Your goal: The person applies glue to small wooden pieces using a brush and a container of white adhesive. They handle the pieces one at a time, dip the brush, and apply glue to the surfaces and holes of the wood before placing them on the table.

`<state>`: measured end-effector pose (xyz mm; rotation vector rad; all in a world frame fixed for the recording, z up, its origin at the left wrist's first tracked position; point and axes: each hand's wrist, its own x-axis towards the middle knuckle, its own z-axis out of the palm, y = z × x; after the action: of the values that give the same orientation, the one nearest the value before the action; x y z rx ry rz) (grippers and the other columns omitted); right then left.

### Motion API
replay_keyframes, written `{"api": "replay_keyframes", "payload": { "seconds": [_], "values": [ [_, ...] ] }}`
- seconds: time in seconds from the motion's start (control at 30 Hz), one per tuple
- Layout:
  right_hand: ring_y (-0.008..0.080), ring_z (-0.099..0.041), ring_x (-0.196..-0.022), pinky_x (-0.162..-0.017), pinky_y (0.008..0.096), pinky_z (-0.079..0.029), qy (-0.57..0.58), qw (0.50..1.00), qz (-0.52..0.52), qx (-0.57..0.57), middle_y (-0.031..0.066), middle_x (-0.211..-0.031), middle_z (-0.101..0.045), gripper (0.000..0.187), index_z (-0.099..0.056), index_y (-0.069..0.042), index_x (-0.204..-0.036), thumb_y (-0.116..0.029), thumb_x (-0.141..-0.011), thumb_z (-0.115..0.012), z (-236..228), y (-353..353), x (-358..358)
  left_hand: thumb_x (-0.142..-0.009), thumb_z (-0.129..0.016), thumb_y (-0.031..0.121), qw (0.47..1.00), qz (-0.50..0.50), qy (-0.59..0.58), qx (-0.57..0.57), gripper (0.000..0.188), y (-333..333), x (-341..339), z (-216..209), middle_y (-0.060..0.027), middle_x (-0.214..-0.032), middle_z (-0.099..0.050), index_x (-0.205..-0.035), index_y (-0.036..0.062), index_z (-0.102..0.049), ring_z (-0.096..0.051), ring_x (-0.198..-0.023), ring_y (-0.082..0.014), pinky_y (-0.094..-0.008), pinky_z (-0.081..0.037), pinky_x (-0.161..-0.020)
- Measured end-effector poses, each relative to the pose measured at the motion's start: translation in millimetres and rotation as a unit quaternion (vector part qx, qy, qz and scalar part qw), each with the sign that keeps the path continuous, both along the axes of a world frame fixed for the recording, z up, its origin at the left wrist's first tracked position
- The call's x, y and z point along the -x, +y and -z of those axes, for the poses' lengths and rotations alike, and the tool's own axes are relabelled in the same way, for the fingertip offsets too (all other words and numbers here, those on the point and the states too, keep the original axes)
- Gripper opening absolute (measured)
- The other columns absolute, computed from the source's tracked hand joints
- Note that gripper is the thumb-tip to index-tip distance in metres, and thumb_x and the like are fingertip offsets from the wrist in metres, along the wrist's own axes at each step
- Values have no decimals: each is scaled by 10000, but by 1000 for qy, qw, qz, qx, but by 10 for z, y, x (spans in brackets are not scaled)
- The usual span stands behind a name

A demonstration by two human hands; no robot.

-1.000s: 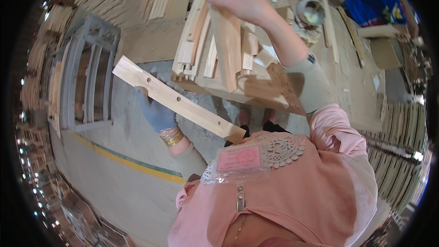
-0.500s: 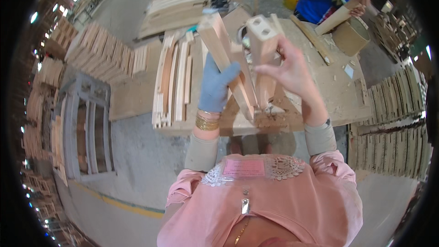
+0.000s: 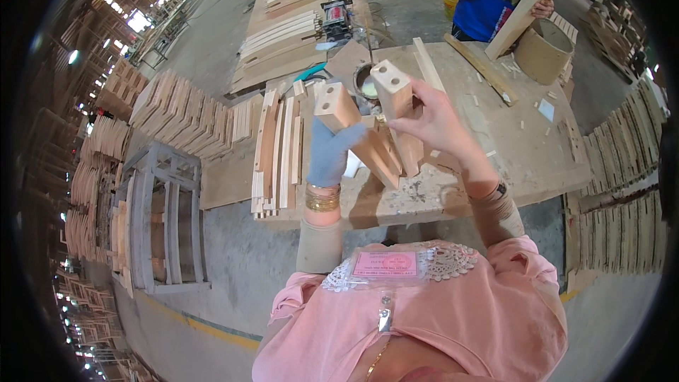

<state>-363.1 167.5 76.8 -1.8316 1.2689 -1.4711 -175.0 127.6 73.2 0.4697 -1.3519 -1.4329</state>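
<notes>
My left hand [image 3: 327, 154], in a grey-blue glove, is wrapped round a squared wooden piece [image 3: 341, 110] with round holes in its upper end. A second wooden piece [image 3: 393, 90], likewise drilled with two holes in its end face, is gripped between the thumb and fingers of my bare right hand [image 3: 440, 122]. Both pieces stand tilted over the near part of the worktable [image 3: 488, 138], upper ends apart and lower ends close together. More wood shows between them, but how it joins them I cannot tell. Behind the pieces sits a small round container [image 3: 364, 81], partly hidden.
Wooden strips [image 3: 277, 148] lie left on the table. A long slat [image 3: 481, 67] and a cardboard-coloured drum [image 3: 543, 53] are at the right, where a co-worker's hands [image 3: 543, 3] hold a board. Stacked wood [image 3: 180, 113] and a grey frame [image 3: 166, 219] stand left.
The left piece's upper end has come down toward me, and its drilled face now shows. My right hand's piece has shifted slightly left and down. Both hands keep their grip.
</notes>
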Motion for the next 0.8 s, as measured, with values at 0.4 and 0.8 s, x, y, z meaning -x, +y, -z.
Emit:
{"api": "replay_keyframes", "payload": {
  "seconds": [0.4, 0.8],
  "values": [
    [134, -505, -1001, -892, 285, -395, -114, 971, -211, 21, 68, -1088, -555, 566, -460, 34, -1202, -143, -723, -706, -119, -413, -88, -813, -578, 388, 998, -17, 23, 49, 645, -28, -186, 204, -132, -1201, -455, -1269, -4, -344, -451, -1107, -204, -329, -410, -891],
    [185, -428, -1128, -949, 326, -344, -29, 954, -297, -5, 102, -1279, -416, 496, -515, 7, -1155, -346, -819, -610, 184, -428, -371, -774, -588, 493, 998, -46, -5, 36, 737, 112, -226, 166, -88, -1212, -456, -1290, 34, -328, -454, -1107, -197, -329, -401, -907]
  ]
}}
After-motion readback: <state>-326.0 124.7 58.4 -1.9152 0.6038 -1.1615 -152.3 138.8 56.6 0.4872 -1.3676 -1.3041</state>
